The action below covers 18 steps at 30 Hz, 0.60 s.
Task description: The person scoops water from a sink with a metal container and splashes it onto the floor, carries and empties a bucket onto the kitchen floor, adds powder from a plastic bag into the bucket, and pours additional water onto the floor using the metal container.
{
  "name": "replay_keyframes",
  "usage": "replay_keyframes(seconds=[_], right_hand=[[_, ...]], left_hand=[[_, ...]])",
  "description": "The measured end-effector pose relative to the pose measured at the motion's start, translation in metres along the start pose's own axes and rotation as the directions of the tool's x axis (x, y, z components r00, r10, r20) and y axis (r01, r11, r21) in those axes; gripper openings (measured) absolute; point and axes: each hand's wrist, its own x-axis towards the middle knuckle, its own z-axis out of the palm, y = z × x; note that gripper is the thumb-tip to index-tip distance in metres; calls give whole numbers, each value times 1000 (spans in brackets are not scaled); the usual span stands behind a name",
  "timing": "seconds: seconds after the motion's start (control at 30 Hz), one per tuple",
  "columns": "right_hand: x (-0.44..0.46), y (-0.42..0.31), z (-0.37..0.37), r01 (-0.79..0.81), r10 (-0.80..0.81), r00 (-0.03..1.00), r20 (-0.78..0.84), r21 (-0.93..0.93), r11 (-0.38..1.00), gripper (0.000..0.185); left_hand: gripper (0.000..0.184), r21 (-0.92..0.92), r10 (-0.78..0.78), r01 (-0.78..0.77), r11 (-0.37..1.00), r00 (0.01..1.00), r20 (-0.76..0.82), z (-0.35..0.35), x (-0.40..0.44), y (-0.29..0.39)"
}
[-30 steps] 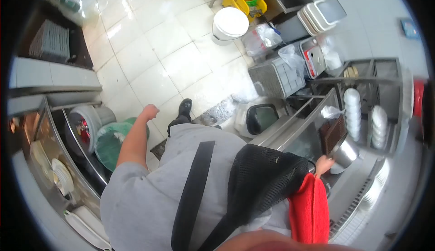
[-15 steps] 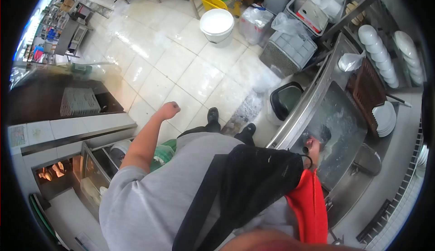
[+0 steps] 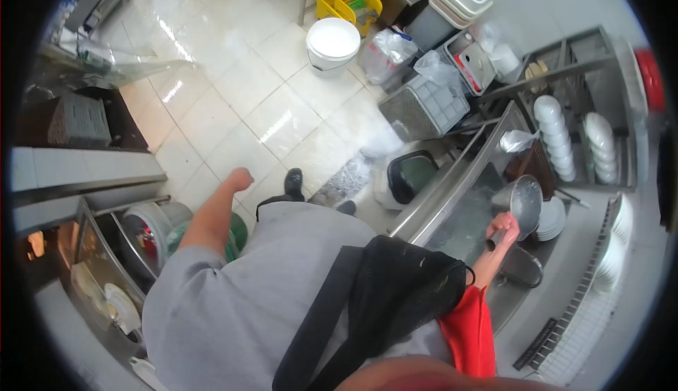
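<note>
On the right, my right hand (image 3: pixel 501 230) is closed around the handle of a metal saucepan (image 3: pixel 527 206). The round pan is tilted, with its mouth turned partly toward me, above the right side of the sink (image 3: pixel 452 239), where cloudy water shows. My left hand (image 3: pixel 239 179) hangs over the tiled floor with its fingers curled in and nothing visible in them. It touches nothing.
White bowls (image 3: pixel 552 133) stand stacked on a shelf beyond the sink, near white plates (image 3: pixel 551 220) and a dish rack (image 3: pixel 565 338). A bin (image 3: pixel 409 179) stands beside the sink. Ahead are a white bucket (image 3: pixel 332 45) and a yellow mop bucket (image 3: pixel 339 1) on wet tiles.
My right hand has risen from low in the sink, bringing the saucepan up and to the right. My left hand stays curled at my side. The view has turned toward the right.
</note>
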Motion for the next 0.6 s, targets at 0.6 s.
replay_keyframes(seconds=[0.6], right_hand=[[198, -16, 441, -137, 157, 986, -58, -817, 560, 21]], left_hand=[[22, -637, -261, 116, 762, 956, -137, 170, 14, -133]])
